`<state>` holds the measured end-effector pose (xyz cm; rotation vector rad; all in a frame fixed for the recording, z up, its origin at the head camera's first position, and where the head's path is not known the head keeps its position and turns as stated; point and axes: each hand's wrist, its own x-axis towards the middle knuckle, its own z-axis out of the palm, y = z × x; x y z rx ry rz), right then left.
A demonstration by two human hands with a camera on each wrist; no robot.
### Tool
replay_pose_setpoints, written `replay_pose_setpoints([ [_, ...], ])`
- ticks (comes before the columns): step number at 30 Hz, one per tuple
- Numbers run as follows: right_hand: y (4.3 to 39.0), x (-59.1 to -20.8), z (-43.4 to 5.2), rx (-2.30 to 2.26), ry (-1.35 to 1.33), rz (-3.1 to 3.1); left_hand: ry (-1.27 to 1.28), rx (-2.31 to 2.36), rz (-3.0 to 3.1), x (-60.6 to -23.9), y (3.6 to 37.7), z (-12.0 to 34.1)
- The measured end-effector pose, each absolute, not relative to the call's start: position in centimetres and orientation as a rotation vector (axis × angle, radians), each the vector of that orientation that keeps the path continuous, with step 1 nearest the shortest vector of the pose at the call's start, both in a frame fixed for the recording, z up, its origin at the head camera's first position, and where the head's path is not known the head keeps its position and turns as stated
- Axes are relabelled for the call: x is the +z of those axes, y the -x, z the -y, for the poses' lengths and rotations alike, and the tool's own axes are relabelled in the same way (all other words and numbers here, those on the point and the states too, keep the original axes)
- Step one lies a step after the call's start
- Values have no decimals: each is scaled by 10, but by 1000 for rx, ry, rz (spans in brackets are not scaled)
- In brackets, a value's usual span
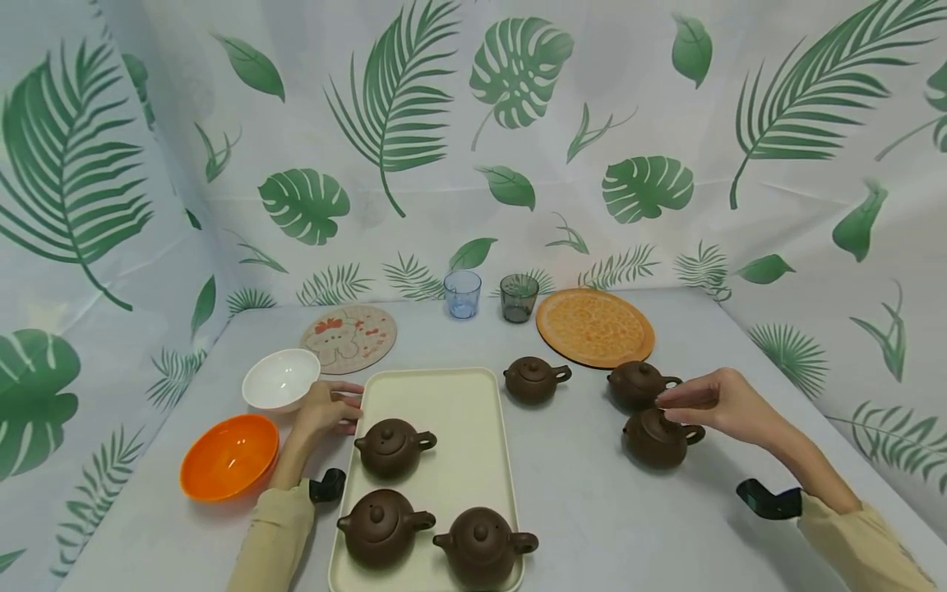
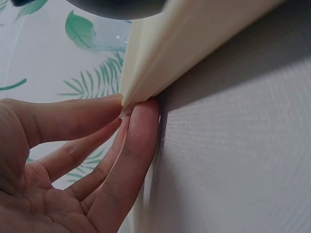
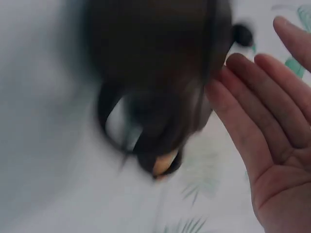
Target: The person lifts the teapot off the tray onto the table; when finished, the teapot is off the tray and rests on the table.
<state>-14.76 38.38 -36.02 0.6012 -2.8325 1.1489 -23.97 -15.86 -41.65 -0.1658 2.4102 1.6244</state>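
Head view: left hand (image 1: pixel 324 411) pinches tray (image 1: pixel 466 448); right hand (image 1: pixel 719 404), thumb apart, at front teapot (image 1: pixel 654 445) (rear teapot (image 1: pixel 634 385) behind)

Table (image 1: pixel 577 510) is viewed forward and down from the head; edge of tray (image 1: pixel 466 419) is shared with left-wrist close-up, one teapot (image 1: pixel 654 444) with right-wrist close-up.

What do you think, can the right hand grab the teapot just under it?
Probably yes: the right hand is close to that teapot, its fingers open, and nothing seems to stand between them and the lid knob.
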Motion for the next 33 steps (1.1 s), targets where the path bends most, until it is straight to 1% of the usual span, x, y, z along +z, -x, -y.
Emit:
replay_pose_setpoints([
  [4,158,-353,-346,1237,-630,2806,170,1627,-2415,-417,240,159],
  [6,166,-353,-324,1282,-692,2803,164,1628,-2417,-417,240,159],
  [13,189,-363,-241,1356,-939,2789,166,1611,-2426,-417,240,159],
  [19,203,-372,-179,1380,-1036,2774,175,1603,-2431,-417,240,158],
  [26,215,-387,-134,1348,-1111,2817,167,1593,-2425,-416,238,158],
  [33,218,-390,-108,1355,-1212,2835,132,1603,-2430,-415,237,160],
])
